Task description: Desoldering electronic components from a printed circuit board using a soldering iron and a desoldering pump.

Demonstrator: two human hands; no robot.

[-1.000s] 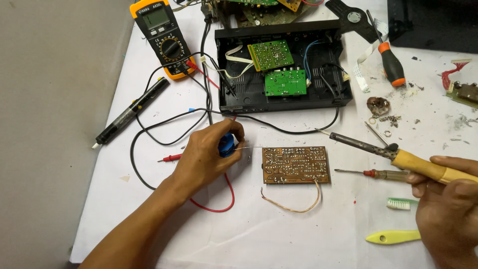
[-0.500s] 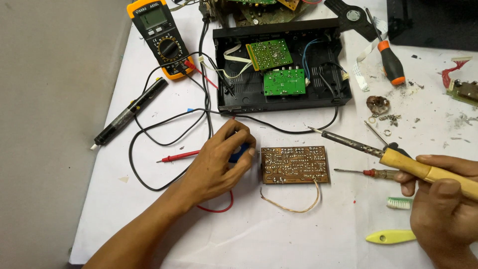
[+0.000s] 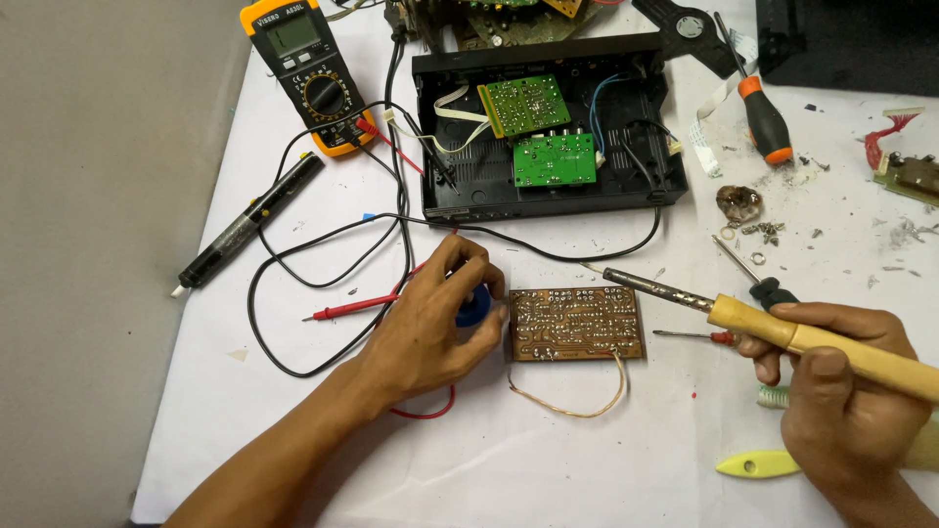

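My left hand (image 3: 437, 323) is curled around a small blue round object (image 3: 473, 307), probably a solder spool, just left of a brown circuit board (image 3: 575, 324) lying solder-side up on the white table (image 3: 548, 460). A thin loop of wire (image 3: 577, 403) hangs from the board's lower edge. My right hand (image 3: 841, 391) grips the wooden handle of a soldering iron (image 3: 782, 332); its metal tip hovers just above the board's upper right corner.
An open black case (image 3: 548, 186) with two green boards sits behind. A yellow multimeter (image 3: 308, 73) and its leads lie far left, with a red probe (image 3: 357, 306) and a black desoldering pump (image 3: 245, 227). Screwdrivers (image 3: 761, 112), screws and a yellow pry tool (image 3: 758, 462) are at right.
My left hand with the blue object has slid right, up to the board's left edge. The soldering iron tip has come down and left toward the board's upper right corner.
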